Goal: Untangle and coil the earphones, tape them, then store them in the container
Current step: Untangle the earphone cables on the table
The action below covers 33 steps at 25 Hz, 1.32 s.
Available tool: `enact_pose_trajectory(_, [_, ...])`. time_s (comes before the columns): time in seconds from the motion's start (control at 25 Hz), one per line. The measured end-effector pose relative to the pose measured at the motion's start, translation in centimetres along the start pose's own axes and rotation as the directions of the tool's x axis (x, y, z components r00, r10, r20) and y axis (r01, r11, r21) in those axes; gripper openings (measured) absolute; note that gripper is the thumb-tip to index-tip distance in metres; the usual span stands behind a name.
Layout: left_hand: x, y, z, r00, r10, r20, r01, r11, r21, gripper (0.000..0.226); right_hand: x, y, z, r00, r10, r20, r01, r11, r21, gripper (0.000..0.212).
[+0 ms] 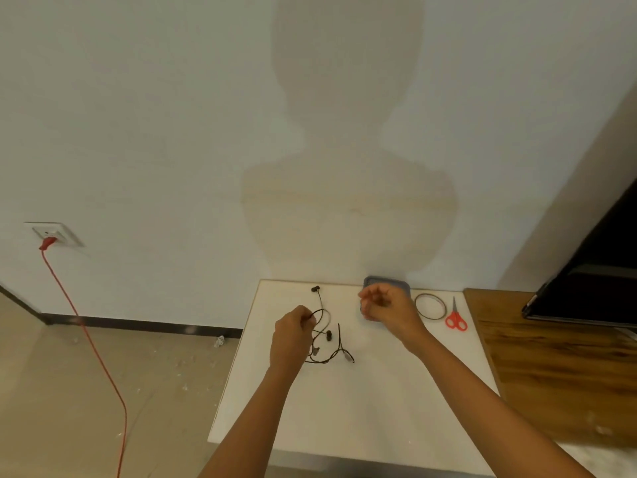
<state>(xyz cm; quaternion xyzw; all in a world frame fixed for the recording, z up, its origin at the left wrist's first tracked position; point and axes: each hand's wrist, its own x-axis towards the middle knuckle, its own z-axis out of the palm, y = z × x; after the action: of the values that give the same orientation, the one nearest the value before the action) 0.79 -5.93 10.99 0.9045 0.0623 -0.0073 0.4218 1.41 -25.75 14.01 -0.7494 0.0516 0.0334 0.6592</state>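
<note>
Black earphones (pixel 327 336) lie tangled on the white table (pixel 362 401), one earbud stretched toward the far edge and the plug end at the near right. My left hand (pixel 293 334) pinches a loop of the cord at its fingertips, just left of the tangle. My right hand (pixel 384 305) hovers above the table to the right with fingers loosely curled; nothing shows between them. It partly hides a grey-blue container (pixel 379 281) at the table's far edge. A tape roll (pixel 429 307) lies flat right of that hand.
Red-handled scissors (pixel 455 318) lie beside the tape near the table's right edge. A wooden surface (pixel 558 367) adjoins the table on the right, with a black object (pixel 593 288) on it. A red cable (pixel 89 339) runs from a wall socket down across the floor at left.
</note>
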Motion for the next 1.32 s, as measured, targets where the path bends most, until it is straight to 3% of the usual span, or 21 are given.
enact_pose_trajectory(0.2, [-0.6,3.6,-1.5,0.992,0.114,-0.052,-0.12,0.983,-0.14,0.008,-1.5,3.1,2.1,0.966,0.079,0.245,0.008,0.942,-0.336,0.058])
enact_pose_trajectory(0.32, [-1.0,4.6,-3.0,0.994,0.087,-0.068,-0.105,0.935,-0.339,0.008,-1.3,5.3,3.8,0.946,0.129,0.297,0.05,0.848,-0.528,0.079])
enact_pose_trajectory(0.52, [-0.9,5.7,-5.6,0.998,-0.031,-0.052,-0.011,0.745,-0.667,0.014,-1.4,7.8,5.5,0.952,0.219,0.216,-0.079,0.852,-0.517,0.084])
enact_pose_trajectory(0.76, [-0.1,6.3,-6.9,0.999,-0.006,-0.046,-0.031,0.628,-0.777,0.016,-0.8,11.0,7.9,0.892,0.338,0.302,-0.103,0.8,-0.592,0.076])
enact_pose_trajectory(0.88, [0.8,5.7,-7.3,0.996,-0.006,-0.089,-0.064,0.642,-0.764,0.01,-1.0,13.2,9.0,0.861,0.39,0.325,-0.042,0.693,-0.72,0.054])
enact_pose_trajectory(0.96, [1.6,4.7,-7.8,0.991,-0.024,-0.134,-0.086,0.652,-0.753,0.009,-1.4,13.9,9.5,0.907,0.315,0.279,-0.021,0.695,-0.719,0.011])
enact_pose_trajectory(1.08, [2.9,2.5,-8.4,0.981,-0.066,-0.181,-0.074,0.737,-0.672,0.01,-1.1,12.9,9.3,0.979,0.178,0.096,-0.096,0.824,-0.558,0.029])
enact_pose_trajectory(1.2, [3.7,-0.2,-8.3,0.984,-0.05,-0.168,-0.017,0.928,-0.373,0.012,-0.1,8.6,8.3,0.99,0.113,-0.084,-0.135,0.932,-0.336,0.023])
enact_pose_trajectory(1.32, [3.3,-2.2,-7.3,0.994,-0.061,-0.086,0.051,0.992,-0.114,0.024,0.8,3.3,7.3,0.99,0.123,-0.067,-0.126,0.99,-0.054,0.024])
